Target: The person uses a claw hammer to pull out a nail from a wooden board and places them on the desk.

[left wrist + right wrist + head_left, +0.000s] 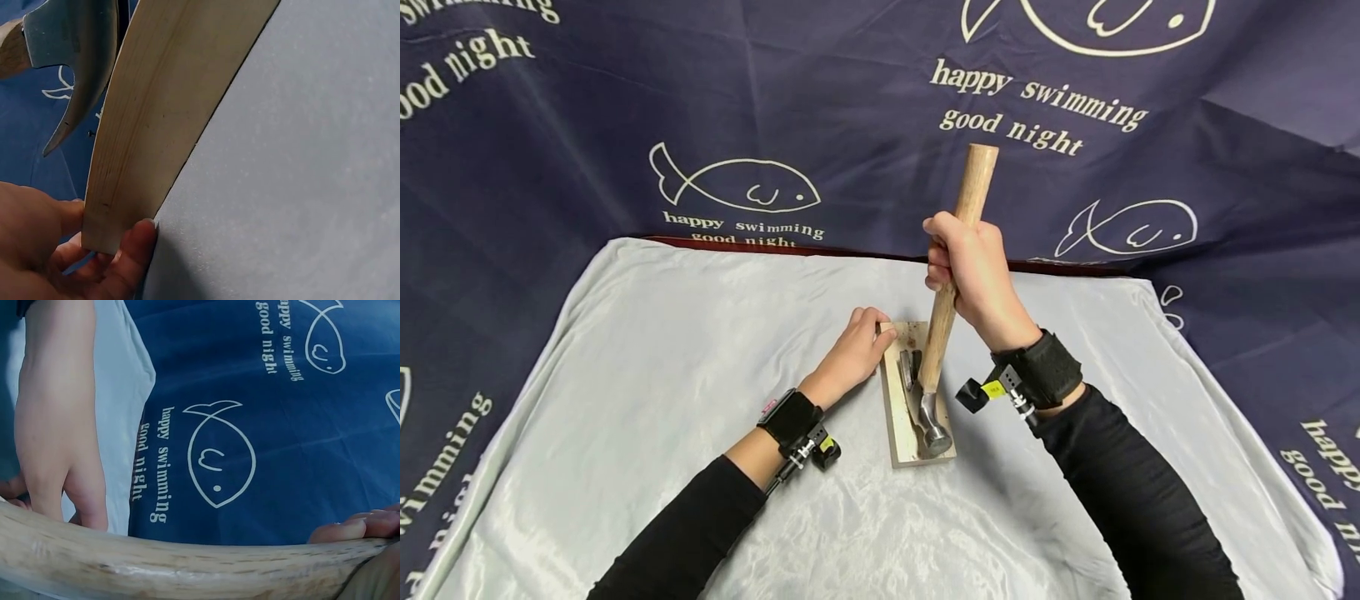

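My right hand point(977, 267) grips the wooden handle of a claw hammer point(936, 350), which stands handle up over a pale wooden block point(901, 425). The hammer's round face is toward the block's near end, its forked claw toward the far end. Seen from the left wrist, the claw point(78, 112) curves along the block's upper edge, close to a small dark nail point(91, 133). My left hand point(853, 354) holds the block's far left corner, thumb and fingers around its end. The right wrist view shows the handle point(156, 569) crossing below the left hand point(59, 437).
A shiny white cloth point(662, 375) covers the table under the block. Behind and beside it hangs a dark blue curtain point(865, 125) with white fish and lettering. Each wrist wears a black strap point(1041, 367) with a small camera mount.
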The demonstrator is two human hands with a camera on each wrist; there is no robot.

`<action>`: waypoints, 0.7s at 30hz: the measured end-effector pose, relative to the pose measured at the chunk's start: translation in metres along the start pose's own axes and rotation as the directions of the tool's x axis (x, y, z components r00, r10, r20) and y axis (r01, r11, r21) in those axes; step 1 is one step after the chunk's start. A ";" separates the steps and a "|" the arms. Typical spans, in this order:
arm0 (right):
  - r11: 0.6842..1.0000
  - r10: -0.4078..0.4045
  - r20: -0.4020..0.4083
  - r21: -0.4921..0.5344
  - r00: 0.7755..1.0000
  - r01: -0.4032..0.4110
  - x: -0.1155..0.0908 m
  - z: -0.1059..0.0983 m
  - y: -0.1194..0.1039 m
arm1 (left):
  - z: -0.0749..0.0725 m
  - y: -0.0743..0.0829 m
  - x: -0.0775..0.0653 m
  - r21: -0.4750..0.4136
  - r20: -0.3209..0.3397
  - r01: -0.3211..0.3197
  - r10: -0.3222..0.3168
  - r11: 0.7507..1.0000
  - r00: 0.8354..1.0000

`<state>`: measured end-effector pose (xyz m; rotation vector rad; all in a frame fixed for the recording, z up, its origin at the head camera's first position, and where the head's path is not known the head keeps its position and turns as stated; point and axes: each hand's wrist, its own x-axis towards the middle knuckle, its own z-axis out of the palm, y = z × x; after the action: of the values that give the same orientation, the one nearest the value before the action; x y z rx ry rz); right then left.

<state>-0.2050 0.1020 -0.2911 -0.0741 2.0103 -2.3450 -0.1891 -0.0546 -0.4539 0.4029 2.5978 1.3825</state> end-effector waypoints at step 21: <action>0.981 0.186 0.006 -0.054 0.983 -0.185 0.029 0.005 0.006 | 0.002 -0.005 0.003 -0.009 0.002 -0.013 0.013 1.000 1.000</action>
<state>-0.2337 0.0943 -0.2962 0.0940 1.9803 -2.1740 -0.1917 -0.0546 -0.4596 0.4208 2.5915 1.3968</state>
